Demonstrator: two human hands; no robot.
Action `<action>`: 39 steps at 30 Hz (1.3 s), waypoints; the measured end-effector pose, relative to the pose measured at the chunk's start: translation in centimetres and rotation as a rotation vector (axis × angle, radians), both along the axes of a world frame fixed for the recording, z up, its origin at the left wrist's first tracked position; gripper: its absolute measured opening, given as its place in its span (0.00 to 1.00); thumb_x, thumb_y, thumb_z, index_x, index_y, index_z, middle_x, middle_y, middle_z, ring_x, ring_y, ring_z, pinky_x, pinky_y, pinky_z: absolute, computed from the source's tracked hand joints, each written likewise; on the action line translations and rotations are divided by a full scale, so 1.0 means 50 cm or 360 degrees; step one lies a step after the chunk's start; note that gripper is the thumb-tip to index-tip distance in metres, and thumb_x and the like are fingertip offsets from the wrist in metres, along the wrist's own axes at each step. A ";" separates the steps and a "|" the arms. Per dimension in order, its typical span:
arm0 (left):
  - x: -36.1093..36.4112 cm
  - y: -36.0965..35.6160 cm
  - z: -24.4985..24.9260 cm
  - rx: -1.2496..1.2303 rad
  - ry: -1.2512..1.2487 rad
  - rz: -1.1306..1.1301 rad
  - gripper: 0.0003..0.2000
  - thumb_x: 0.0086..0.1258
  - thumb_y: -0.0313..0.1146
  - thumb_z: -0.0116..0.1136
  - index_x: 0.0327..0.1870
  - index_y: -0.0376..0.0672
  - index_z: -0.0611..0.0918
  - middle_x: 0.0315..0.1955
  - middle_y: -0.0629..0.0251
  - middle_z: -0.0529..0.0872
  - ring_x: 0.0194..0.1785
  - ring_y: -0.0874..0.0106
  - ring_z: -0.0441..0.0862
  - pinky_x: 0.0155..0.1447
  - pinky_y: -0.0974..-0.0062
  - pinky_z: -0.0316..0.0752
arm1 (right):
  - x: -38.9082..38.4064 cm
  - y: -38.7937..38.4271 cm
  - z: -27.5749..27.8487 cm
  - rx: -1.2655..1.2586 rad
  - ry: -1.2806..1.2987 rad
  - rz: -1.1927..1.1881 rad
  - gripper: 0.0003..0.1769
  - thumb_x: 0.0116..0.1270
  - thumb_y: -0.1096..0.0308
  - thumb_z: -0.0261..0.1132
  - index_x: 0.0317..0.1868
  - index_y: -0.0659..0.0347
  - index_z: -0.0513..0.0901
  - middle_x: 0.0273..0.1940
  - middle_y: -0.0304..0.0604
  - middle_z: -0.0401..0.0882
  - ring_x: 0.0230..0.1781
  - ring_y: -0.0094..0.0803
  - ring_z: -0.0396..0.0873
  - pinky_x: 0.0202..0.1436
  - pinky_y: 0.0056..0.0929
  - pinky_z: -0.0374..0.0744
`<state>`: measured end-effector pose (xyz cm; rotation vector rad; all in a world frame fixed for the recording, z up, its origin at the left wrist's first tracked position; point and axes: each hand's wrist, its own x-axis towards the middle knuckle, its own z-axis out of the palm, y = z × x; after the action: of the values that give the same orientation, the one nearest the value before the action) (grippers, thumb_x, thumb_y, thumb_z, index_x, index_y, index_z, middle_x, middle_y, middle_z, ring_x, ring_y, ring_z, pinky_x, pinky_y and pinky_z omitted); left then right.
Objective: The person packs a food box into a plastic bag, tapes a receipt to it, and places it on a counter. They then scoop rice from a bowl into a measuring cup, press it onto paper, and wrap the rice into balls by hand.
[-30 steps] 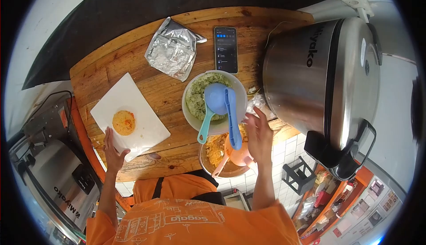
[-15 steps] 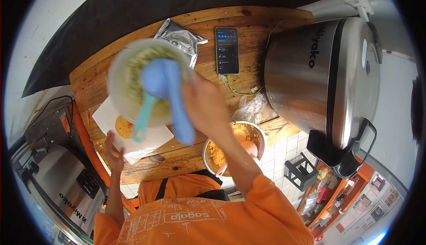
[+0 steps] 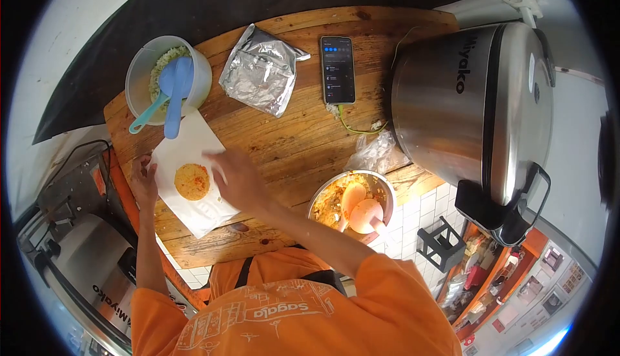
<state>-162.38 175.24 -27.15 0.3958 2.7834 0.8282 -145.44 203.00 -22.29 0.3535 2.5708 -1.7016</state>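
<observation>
A round, flat mound of orange-yellow rice (image 3: 192, 182) lies on a sheet of white wrapping paper (image 3: 177, 143) on the wooden table. At the paper's left edge is my left hand (image 3: 143, 180), fingers slightly bent and apart, holding nothing that I can see. My right hand (image 3: 237, 178), a little blurred, hovers at the right side of the paper beside the rice, its thumb and fingers apart. Beyond the paper's far end stands a translucent tub (image 3: 201, 75) of pale green grains; a blue rice paddle (image 3: 175, 94) and a teal-handled spoon (image 3: 147, 116) rest in it.
A silver foil pouch (image 3: 261, 72) and a phone (image 3: 338, 69) on a green cable lie farther back. At the front edge is a metal bowl (image 3: 391, 194) of orange rice with a pink paddle (image 3: 366, 215). A large steel rice cooker (image 3: 439, 91) stands right, near a crumpled plastic bag (image 3: 378, 154).
The tub, with the blue paddle and teal spoon, has gone from my right hand to the table's back left corner. My right hand has come down beside the rice and paper.
</observation>
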 end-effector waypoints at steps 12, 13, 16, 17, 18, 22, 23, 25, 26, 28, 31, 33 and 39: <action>0.120 -0.033 -0.001 -0.0014 0.0753 0.0312 0.12 0.73 0.25 0.60 0.54 0.34 0.76 0.52 0.53 0.79 0.57 0.58 0.76 0.60 0.61 0.69 | 0.121 -0.105 -0.001 0.0516 -0.0380 0.0009 0.40 0.75 0.58 0.59 0.81 0.54 0.52 0.82 0.48 0.39 0.80 0.52 0.47 0.76 0.57 0.56; 0.171 -0.043 0.000 -0.0076 0.0711 0.0235 0.11 0.74 0.25 0.57 0.54 0.34 0.76 0.53 0.53 0.79 0.58 0.55 0.74 0.63 0.59 0.67 | 0.142 -0.108 -0.011 0.0653 -0.0478 0.0015 0.40 0.75 0.57 0.59 0.81 0.56 0.52 0.82 0.48 0.40 0.80 0.50 0.47 0.76 0.57 0.57; 0.273 -0.040 -0.020 -0.0079 0.0674 0.0101 0.10 0.76 0.25 0.54 0.54 0.34 0.76 0.54 0.51 0.78 0.60 0.53 0.73 0.65 0.56 0.66 | 0.167 -0.125 -0.038 0.0826 -0.0493 0.0061 0.39 0.75 0.57 0.60 0.80 0.58 0.55 0.82 0.47 0.43 0.80 0.49 0.48 0.75 0.56 0.57; 0.292 -0.036 -0.026 -0.0024 0.0681 0.0057 0.10 0.76 0.26 0.52 0.54 0.34 0.76 0.55 0.50 0.77 0.60 0.53 0.73 0.66 0.55 0.65 | 0.173 -0.130 -0.046 0.0862 -0.0404 0.0114 0.38 0.75 0.58 0.60 0.80 0.58 0.56 0.81 0.47 0.44 0.79 0.48 0.48 0.75 0.56 0.57; 0.301 -0.036 -0.031 -0.0020 0.0673 0.0057 0.10 0.76 0.26 0.52 0.54 0.34 0.76 0.55 0.50 0.77 0.60 0.53 0.73 0.66 0.55 0.65 | 0.174 -0.136 -0.055 0.0865 -0.0412 0.0114 0.38 0.75 0.58 0.60 0.80 0.58 0.56 0.81 0.47 0.44 0.79 0.48 0.48 0.75 0.56 0.57; 0.307 -0.029 -0.029 -0.0019 0.0678 0.0135 0.09 0.77 0.25 0.50 0.53 0.33 0.76 0.55 0.49 0.77 0.61 0.53 0.72 0.66 0.54 0.65 | 0.177 -0.140 -0.076 0.0901 -0.0192 -0.0105 0.35 0.73 0.58 0.62 0.77 0.58 0.63 0.79 0.42 0.51 0.77 0.44 0.54 0.73 0.53 0.59; 0.305 -0.032 -0.031 -0.0027 0.0673 0.0130 0.08 0.77 0.25 0.50 0.53 0.33 0.76 0.56 0.49 0.77 0.61 0.53 0.72 0.67 0.55 0.64 | 0.180 -0.136 -0.076 0.0870 -0.0108 -0.0252 0.33 0.72 0.59 0.63 0.75 0.57 0.67 0.78 0.41 0.55 0.76 0.42 0.56 0.72 0.51 0.61; 0.304 -0.040 -0.035 -0.0032 0.0690 0.0092 0.09 0.76 0.25 0.52 0.53 0.34 0.76 0.57 0.49 0.77 0.61 0.53 0.72 0.66 0.55 0.64 | 0.190 -0.119 -0.077 0.0862 -0.0090 -0.0282 0.31 0.69 0.59 0.67 0.71 0.55 0.72 0.75 0.40 0.60 0.73 0.41 0.60 0.69 0.49 0.63; 0.305 -0.047 -0.035 -0.0039 0.0699 0.0057 0.10 0.75 0.26 0.54 0.53 0.35 0.76 0.57 0.49 0.77 0.61 0.53 0.72 0.66 0.56 0.64 | 0.190 -0.114 -0.078 0.0854 -0.0078 -0.0306 0.29 0.65 0.60 0.70 0.66 0.53 0.78 0.72 0.40 0.64 0.70 0.40 0.64 0.66 0.47 0.65; 0.343 -0.058 -0.012 -0.0085 0.0626 -0.0171 0.12 0.72 0.27 0.58 0.54 0.37 0.77 0.58 0.50 0.77 0.62 0.54 0.72 0.65 0.56 0.64 | 0.181 -0.108 -0.077 0.0823 -0.0029 -0.0342 0.26 0.62 0.61 0.73 0.61 0.52 0.81 0.69 0.41 0.67 0.67 0.39 0.66 0.63 0.46 0.67; 0.396 -0.024 0.056 -0.0149 0.0451 -0.0601 0.17 0.66 0.30 0.66 0.55 0.42 0.78 0.58 0.54 0.78 0.62 0.56 0.72 0.64 0.57 0.64 | 0.159 -0.097 -0.074 0.0762 0.0010 -0.0403 0.23 0.58 0.61 0.75 0.55 0.52 0.85 0.63 0.41 0.71 0.61 0.39 0.70 0.58 0.44 0.69; 0.407 -0.025 0.064 -0.0169 0.0359 -0.0816 0.20 0.64 0.32 0.69 0.56 0.44 0.79 0.59 0.56 0.78 0.62 0.57 0.72 0.64 0.58 0.64 | 0.145 -0.095 -0.078 0.0727 0.0006 -0.0443 0.22 0.57 0.61 0.76 0.53 0.52 0.86 0.60 0.41 0.72 0.58 0.39 0.72 0.56 0.43 0.69; 0.408 -0.038 0.030 0.0014 0.0288 -0.0650 0.16 0.61 0.30 0.72 0.51 0.45 0.83 0.53 0.63 0.82 0.57 0.58 0.77 0.60 0.58 0.70 | 0.120 -0.076 -0.069 0.0629 -0.0137 -0.0322 0.25 0.57 0.61 0.76 0.57 0.51 0.83 0.56 0.40 0.73 0.53 0.39 0.73 0.56 0.45 0.72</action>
<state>-142.01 173.36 -25.62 1.0447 2.7072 0.7349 -139.42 199.22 -25.75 0.7055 2.8779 -1.1768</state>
